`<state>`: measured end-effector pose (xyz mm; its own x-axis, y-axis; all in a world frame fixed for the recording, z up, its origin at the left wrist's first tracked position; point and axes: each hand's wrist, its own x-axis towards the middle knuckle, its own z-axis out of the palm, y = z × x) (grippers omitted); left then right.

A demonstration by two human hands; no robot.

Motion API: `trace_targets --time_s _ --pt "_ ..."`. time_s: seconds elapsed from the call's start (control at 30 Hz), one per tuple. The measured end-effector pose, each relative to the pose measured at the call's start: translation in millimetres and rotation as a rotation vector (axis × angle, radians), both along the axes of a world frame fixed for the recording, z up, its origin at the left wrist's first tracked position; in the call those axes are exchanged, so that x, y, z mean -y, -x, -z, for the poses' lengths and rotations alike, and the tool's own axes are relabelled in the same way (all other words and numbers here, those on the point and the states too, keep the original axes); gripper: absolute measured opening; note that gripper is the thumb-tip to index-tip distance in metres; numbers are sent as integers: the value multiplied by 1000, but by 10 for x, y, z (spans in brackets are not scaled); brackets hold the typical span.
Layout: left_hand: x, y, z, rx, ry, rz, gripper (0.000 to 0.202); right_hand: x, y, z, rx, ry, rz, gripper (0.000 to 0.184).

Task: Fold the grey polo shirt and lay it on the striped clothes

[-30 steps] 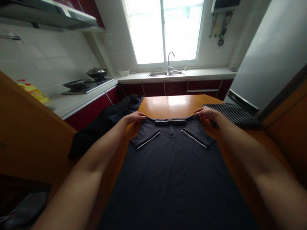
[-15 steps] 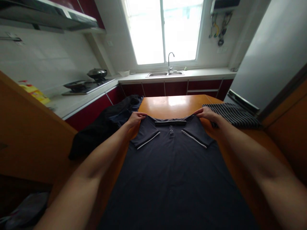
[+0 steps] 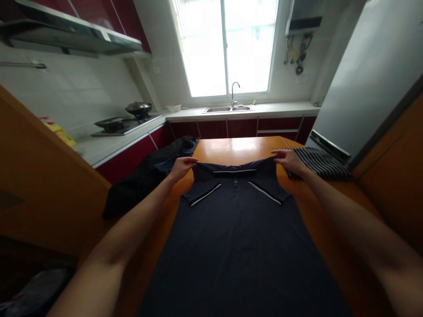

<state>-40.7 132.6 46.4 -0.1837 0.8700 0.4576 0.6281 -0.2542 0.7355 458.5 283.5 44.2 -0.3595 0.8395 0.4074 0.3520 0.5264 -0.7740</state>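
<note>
A dark navy polo shirt [image 3: 236, 229] lies spread on the orange wooden table [image 3: 228, 146], its collar toward the window and its lower end toward me. Both short sleeves are turned inward over the front, with white-edged cuffs. My left hand [image 3: 183, 168] pinches the shirt's far left corner at the shoulder. At the far right corner, my right hand [image 3: 288, 160] pinches the other shoulder. The top edge between them is lifted a little and sags in the middle.
Dark clothes [image 3: 148, 169] lie heaped on the table's left side. A black-and-white striped garment [image 3: 320, 163] rests at the right, close to my right hand. Beyond the table are a counter with a sink [image 3: 218, 109], a stove with pans [image 3: 139, 108], and a fridge [image 3: 360, 75].
My hands have moved slightly farther apart, stretching the shirt's top edge. The collar area has folded over a bit more, with fewer buttons showing. The view has tilted up slightly.
</note>
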Motion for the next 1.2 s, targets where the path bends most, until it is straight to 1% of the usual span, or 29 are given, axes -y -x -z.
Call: trace_targets --time_s 0.13,0.27,0.33,0.4,0.47,0.53,0.63,0.73,0.8,0.87,1.03,1.2 --pt "246 -31 -131 -113 -25 27 31 228 -73 -90 6 -33 9 19" --pt "584 -129 -281 -242 -97 48 22 455 -189 -168 16 -63 -15 17" --pt "772 -192 -336 -287 -132 75 20 587 -254 -177 21 -78 -26 18" --pt "962 -251 -353 -309 -153 92 19 753 -321 -156 28 -97 -28 19" --pt "1151 -299 -324 -315 -162 97 19 959 -387 -104 37 -120 -29 19" --pt "1337 -335 -250 -321 -165 103 19 1186 -450 -24 47 -154 -43 19" --pt "1595 -371 -84 -340 -134 134 19 1489 -527 122 54 -192 -85 17" --pt "1792 -395 81 -363 -62 165 20 1667 -577 236 65 -179 -126 15" --pt "1872 -408 158 -370 -28 167 20 1716 -599 269 82 -163 -149 14" --pt "1911 -421 194 -378 -14 169 21 1730 -619 271 93 -158 -169 14" --pt "1928 -459 155 -396 -12 165 23 1712 -679 264 145 -149 -227 13" --pt "1918 -458 140 -411 26 202 23 1695 -700 295 202 -129 -226 12"
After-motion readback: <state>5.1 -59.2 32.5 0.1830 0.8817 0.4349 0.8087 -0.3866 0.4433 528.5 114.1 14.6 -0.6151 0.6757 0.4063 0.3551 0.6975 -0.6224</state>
